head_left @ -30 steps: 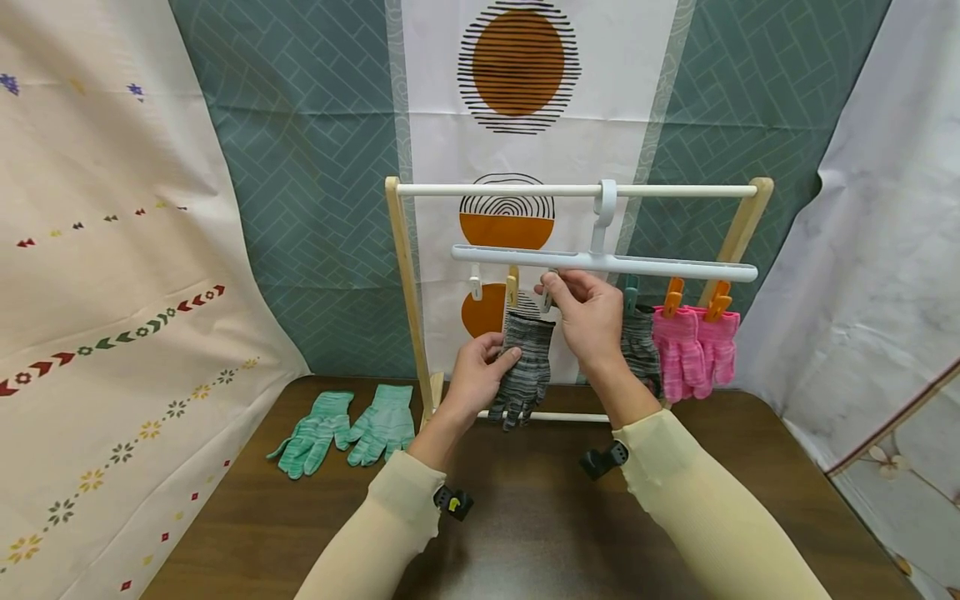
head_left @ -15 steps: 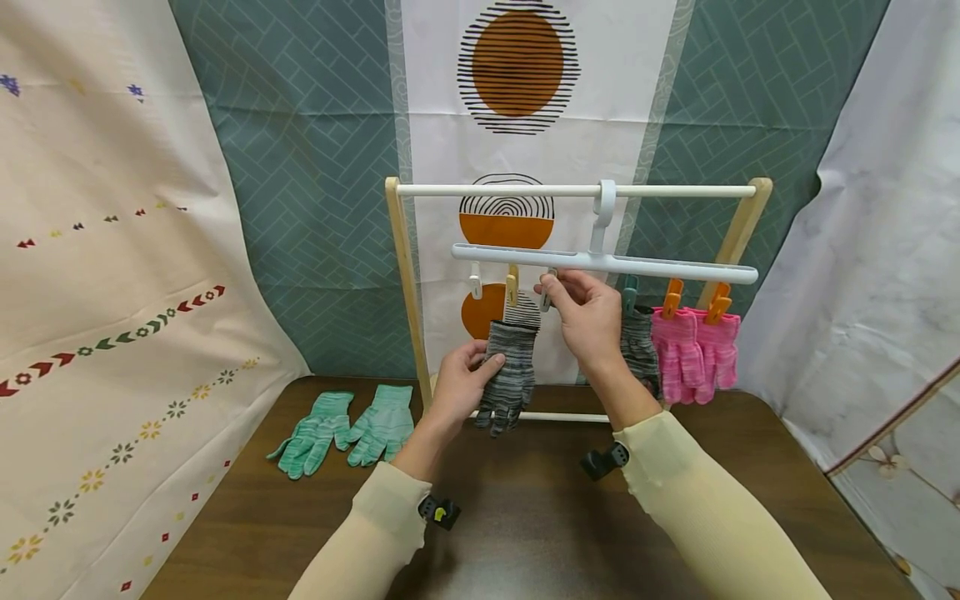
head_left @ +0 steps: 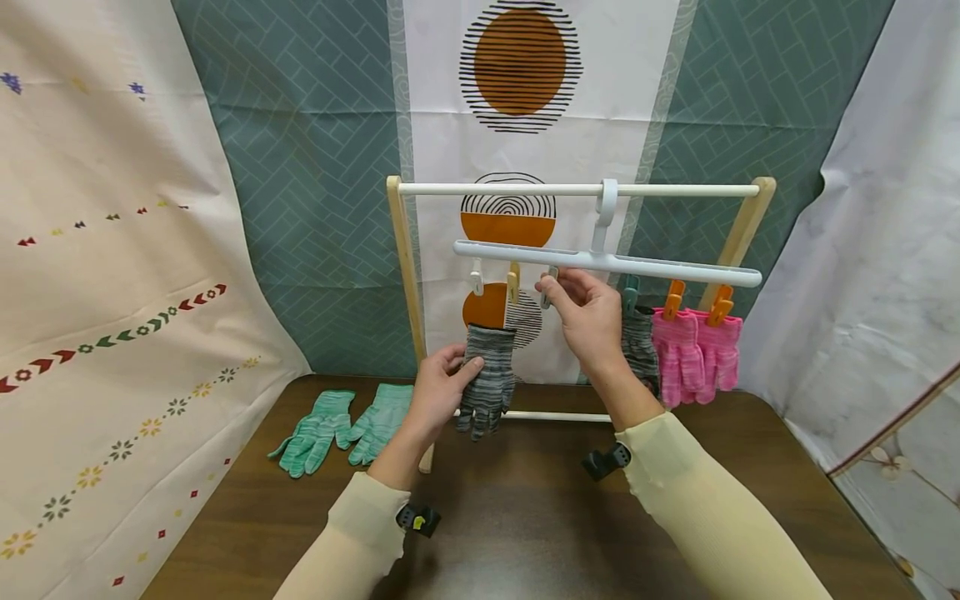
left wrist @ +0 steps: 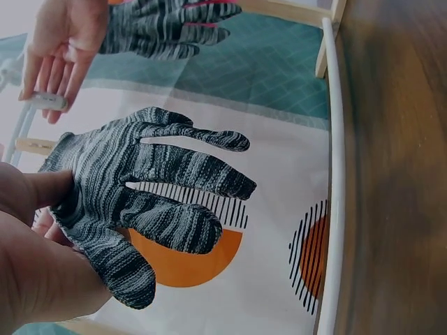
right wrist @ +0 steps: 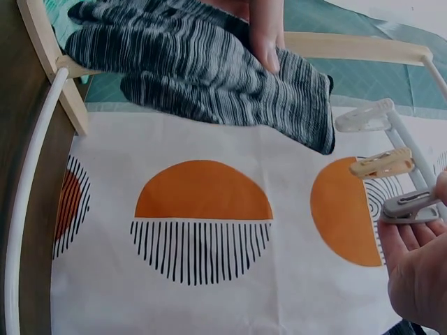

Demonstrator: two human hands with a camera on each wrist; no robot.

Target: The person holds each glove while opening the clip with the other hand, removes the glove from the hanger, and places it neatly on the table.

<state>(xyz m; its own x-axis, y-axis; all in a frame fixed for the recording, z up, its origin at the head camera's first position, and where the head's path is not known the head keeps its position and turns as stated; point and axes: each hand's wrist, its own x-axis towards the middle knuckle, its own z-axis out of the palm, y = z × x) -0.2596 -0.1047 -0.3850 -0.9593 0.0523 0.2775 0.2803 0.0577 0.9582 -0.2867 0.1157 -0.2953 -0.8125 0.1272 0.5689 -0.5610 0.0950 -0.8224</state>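
Note:
My left hand pinches a black-and-grey striped knit glove by its side, thumb in front. The glove hangs fingers down, below and left of the clips, touching none of them. With thumb and fingers, my right hand pinches a grey clothespin under the light-blue hanger bar. Left of that clothespin hang a yellow clothespin and a white clothespin, neither holding anything. A second striped glove hangs from a dark green clothespin, partly behind my right forearm.
Two pink gloves hang from orange clothespins at the right. The hanger hooks over the white top rail of a wooden rack. Two green gloves lie on the brown table at the left.
My left hand has carried the striped glove left and slightly down, away from the grey clothespin. My right hand stays at that clothespin.

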